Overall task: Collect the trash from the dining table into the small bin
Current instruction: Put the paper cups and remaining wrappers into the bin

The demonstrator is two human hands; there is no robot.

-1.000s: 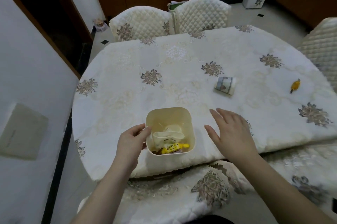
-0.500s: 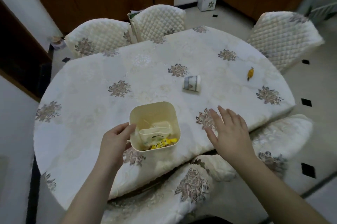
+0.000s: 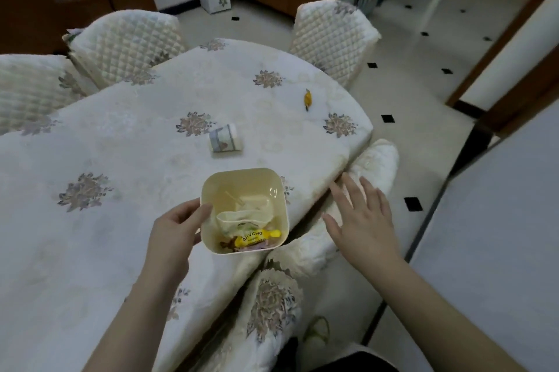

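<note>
Paper cup [image 3: 225, 142] lies on its side up-frame of the bin [image 3: 245, 210]; splayed, empty right hand [image 3: 364, 220] nearer; left hand [image 3: 178, 228] grips the bin.

The small bin [image 3: 245, 210] is a cream, square container with rounded corners, upright and open-topped, located at lower centre of the frame near the table's edge. It contains a crumpled cream cup [image 3: 242, 220], a yellow printed wrapper [image 3: 257, 237] and darker scraps at its near side. A paper cup [image 3: 225, 141] with a blue-grey pattern lies on its side at centre frame, above the bin and apart from it. A small yellow-orange wrapper [image 3: 308, 98] lies at upper right of centre, near the table's far edge, well apart from the paper cup.
</note>
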